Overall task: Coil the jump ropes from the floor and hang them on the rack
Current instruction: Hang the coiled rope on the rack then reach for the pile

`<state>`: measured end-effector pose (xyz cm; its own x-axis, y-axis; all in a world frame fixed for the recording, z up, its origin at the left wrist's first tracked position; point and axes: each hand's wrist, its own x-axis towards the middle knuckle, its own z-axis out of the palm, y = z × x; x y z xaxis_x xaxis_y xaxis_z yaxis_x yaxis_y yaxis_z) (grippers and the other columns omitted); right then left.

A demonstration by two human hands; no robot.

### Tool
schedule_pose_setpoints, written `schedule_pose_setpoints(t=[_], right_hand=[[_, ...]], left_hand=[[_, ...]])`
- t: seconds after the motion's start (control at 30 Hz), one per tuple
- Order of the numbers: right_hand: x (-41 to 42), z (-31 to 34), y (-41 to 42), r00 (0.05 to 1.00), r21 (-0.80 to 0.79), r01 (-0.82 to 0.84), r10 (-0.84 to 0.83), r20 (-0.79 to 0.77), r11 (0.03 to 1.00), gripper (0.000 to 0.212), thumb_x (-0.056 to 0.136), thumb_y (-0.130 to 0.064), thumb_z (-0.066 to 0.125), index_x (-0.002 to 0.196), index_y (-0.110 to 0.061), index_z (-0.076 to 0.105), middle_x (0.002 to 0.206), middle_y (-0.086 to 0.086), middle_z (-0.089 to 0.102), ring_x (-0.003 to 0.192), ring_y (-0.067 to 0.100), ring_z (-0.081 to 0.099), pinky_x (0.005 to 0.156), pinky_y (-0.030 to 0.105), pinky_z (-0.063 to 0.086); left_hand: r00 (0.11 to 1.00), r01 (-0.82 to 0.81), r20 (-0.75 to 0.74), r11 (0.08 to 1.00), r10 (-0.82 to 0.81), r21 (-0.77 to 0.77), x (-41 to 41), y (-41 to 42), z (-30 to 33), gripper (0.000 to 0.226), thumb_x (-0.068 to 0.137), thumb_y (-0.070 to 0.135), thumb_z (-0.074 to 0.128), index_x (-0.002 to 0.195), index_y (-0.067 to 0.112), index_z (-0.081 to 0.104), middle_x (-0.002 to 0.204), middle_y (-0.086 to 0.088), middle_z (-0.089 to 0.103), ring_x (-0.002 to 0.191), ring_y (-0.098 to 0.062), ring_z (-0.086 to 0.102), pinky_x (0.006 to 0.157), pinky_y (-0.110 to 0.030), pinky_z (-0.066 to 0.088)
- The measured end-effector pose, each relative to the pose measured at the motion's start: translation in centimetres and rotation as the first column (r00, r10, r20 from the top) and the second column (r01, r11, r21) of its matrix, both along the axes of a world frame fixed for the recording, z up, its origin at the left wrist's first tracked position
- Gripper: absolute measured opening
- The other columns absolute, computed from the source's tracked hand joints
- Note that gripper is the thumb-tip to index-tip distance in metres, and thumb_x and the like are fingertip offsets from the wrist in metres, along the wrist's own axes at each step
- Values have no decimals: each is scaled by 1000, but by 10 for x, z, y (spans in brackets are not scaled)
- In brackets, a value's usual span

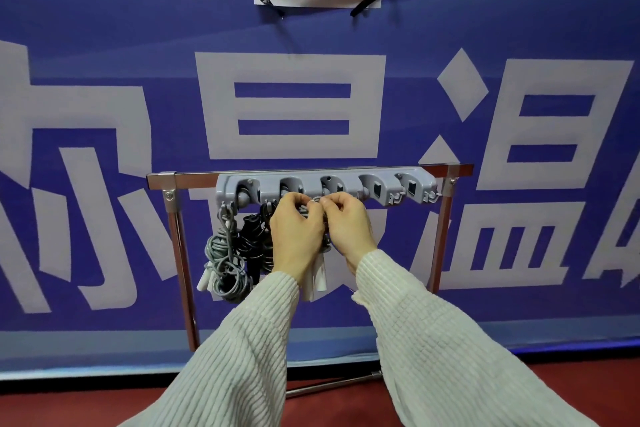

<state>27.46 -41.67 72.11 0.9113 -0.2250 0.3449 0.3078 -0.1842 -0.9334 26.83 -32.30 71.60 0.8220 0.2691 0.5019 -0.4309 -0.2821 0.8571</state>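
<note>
Both hands, left (294,229) and right (349,227), have their fingers (334,206) curled and pinched on the grey rope (314,203) at the rack (325,185), just under its middle clips. The rope's white handles (317,276) dangle below the wrists. Judging by this, the loop is being hooked: keep the coil bunched, lift one strand over the hook above the fingertips, then release slowly. Two ropes (225,263) already hang left of the hands.

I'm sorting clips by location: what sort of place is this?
Likely a gym or sports training area: coiled jump ropes hang from a grey hook rack, a large blue banner covers the wall, and the floor is red sports flooring.
</note>
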Motion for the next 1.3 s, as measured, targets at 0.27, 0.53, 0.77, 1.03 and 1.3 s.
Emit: schedule_pose_setpoints(t=[0.27, 0.53, 0.77, 1.03, 1.3], right_hand=[[4, 8, -11, 976, 272, -127, 169, -137, 954, 13, 95, -13, 68, 103, -8, 76, 100, 12, 78, 94, 23, 74, 75, 32, 62], [7, 19, -6, 876, 559, -107, 344, -338, 822, 24, 90, -12, 70, 112, -5, 74, 91, 12, 77, 76, 24, 74, 65, 34, 61], [10, 3, -4, 903, 514, -134, 318, -289, 847, 22, 97, -16, 65, 114, -6, 74, 105, 16, 77, 91, 28, 75, 63, 36, 60], [-6, -23, -1, 988, 279, -88, 119, -98, 956, 15, 100, -18, 61, 110, -15, 72, 103, 3, 77, 97, 15, 73, 80, 30, 60], [-23, -45, -9, 997, 288, 70, -59, -45, 955, 14, 100, -18, 59, 103, -20, 72, 98, -5, 73, 85, 6, 66, 68, 19, 54]], left_hand=[[997, 78, 10, 997, -78, -29, 0, 2, -2, 12, 94, 21, 54, 95, 32, 58, 91, 3, 69, 79, -25, 72, 72, -54, 61], [984, 112, -126, 986, -127, -124, 4, 1, 9, 15, 89, 24, 49, 92, 30, 62, 92, -5, 73, 87, -24, 72, 84, -52, 61], [986, 84, -135, 993, -95, -82, 7, -5, -2, 20, 98, 22, 44, 101, 30, 61, 101, -1, 70, 93, -22, 69, 88, -50, 59], [984, 165, -58, 981, -171, -101, -4, -14, -26, 34, 109, 18, 39, 144, 21, 39, 145, -4, 37, 120, -7, 49, 99, -27, 40], [992, 104, -57, 991, -109, -85, -35, -29, -38, 58, 106, 13, 41, 161, 21, 23, 169, -1, 17, 155, -16, 19, 125, -40, 25]])
